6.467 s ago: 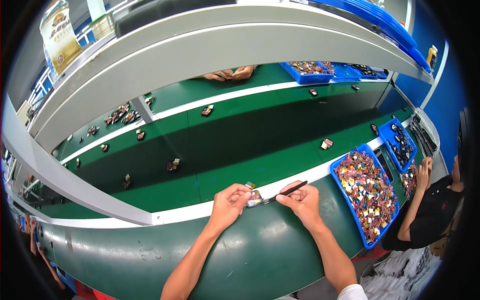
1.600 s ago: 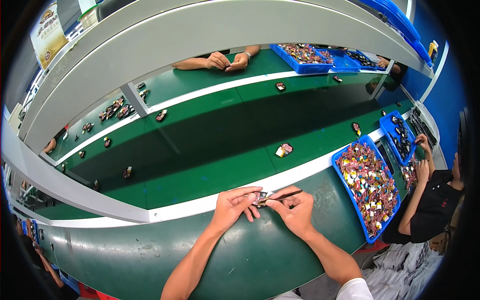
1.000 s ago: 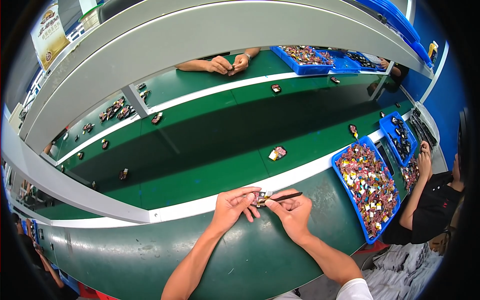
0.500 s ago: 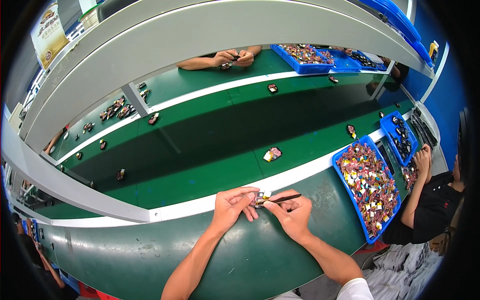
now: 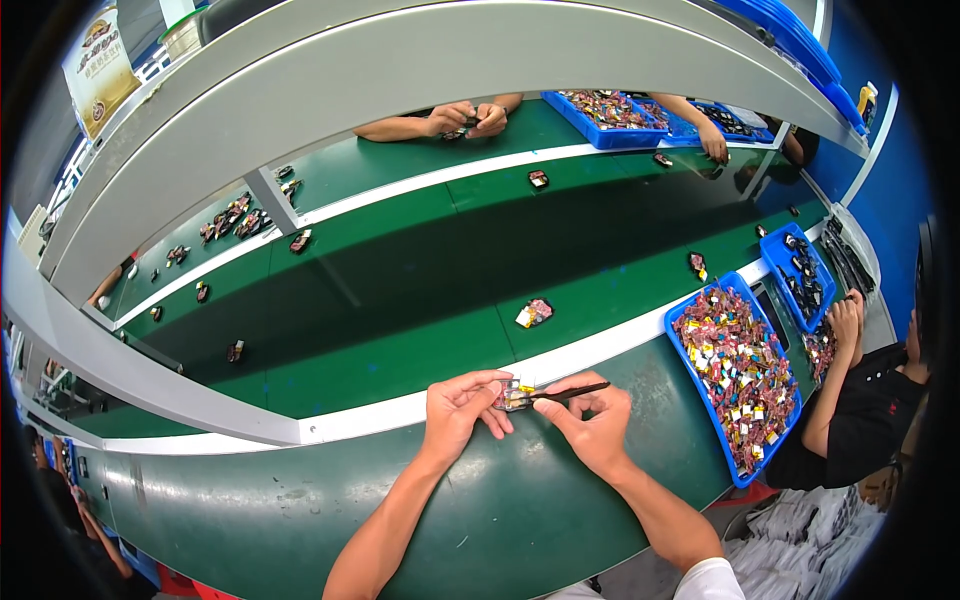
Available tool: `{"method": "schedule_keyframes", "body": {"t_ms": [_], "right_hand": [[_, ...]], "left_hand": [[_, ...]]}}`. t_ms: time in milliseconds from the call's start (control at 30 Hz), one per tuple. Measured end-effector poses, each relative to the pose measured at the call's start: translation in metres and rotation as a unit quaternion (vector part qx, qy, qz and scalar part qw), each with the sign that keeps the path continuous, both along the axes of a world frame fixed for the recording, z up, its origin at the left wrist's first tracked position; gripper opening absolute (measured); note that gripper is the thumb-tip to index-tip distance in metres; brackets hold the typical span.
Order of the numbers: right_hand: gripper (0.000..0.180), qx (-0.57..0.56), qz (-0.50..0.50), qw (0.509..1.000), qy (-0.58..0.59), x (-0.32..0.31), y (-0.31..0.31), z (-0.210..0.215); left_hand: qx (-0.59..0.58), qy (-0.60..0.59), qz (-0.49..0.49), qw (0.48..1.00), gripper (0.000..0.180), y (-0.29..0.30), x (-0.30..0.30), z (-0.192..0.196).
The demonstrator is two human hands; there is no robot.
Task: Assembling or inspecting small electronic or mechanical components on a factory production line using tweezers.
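Over the near edge of the green belt, my left hand [image 5: 463,412] pinches a small dark-framed electronic assembly [image 5: 513,394] with pink, white and yellow parts. My right hand [image 5: 590,420] is closed on a dark, slender pair of tweezers [image 5: 572,393], whose tip reaches the assembly's right side. The fine parts at the tip are too small to make out. A similar assembly [image 5: 535,312] lies on the belt just beyond my hands.
To my right stands a blue tray [image 5: 672,338] heaped with pink, white and yellow parts; a smaller blue tray [image 5: 826,262] holds black pieces beside a co-worker [image 5: 850,400]. A grey overhead frame [image 5: 420,60] spans the belt [image 5: 420,370]. Other people's hands [image 5: 468,120] work across it.
The assemblies on the belt have shifted slightly left. Across the belt at the far right, another person's arm has reached out over it. The tweezers have moved slightly right; my left hand keeps its grip.
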State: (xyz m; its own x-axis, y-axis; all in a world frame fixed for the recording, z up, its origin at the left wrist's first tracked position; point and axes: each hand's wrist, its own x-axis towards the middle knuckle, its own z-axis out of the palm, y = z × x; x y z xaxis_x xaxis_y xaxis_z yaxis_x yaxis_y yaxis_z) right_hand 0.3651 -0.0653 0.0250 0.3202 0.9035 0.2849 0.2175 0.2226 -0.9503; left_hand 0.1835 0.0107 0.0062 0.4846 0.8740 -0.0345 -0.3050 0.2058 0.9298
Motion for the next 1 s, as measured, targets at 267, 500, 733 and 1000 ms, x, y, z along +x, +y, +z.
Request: {"method": "schedule_keyframes", "body": {"t_ms": [267,500,733,1000], "right_hand": [[0.010,0.068,-0.007,0.994,-0.086,-0.0034,-0.0014,-0.0050],[0.012,0.053,-0.022,0.992,-0.109,-0.0078,-0.0033,0.0010],[0.013,0.155,-0.020,0.968,-0.195,-0.0093,-0.0021,0.0009],[0.018,0.181,0.005,0.950,-0.254,-0.0048,-0.0012,0.0027]], "left_hand": [[0.009,0.004,0.001,1.000,0.026,-0.0016,0.0034,0.0015],[0.019,0.006,-0.009,1.000,0.026,-0.0031,0.0037,0.0021],[0.016,0.032,0.001,0.999,0.027,-0.0060,0.0072,0.0020],[0.018,0.035,-0.014,0.999,0.029,-0.0056,0.0064,0.0031]]}}
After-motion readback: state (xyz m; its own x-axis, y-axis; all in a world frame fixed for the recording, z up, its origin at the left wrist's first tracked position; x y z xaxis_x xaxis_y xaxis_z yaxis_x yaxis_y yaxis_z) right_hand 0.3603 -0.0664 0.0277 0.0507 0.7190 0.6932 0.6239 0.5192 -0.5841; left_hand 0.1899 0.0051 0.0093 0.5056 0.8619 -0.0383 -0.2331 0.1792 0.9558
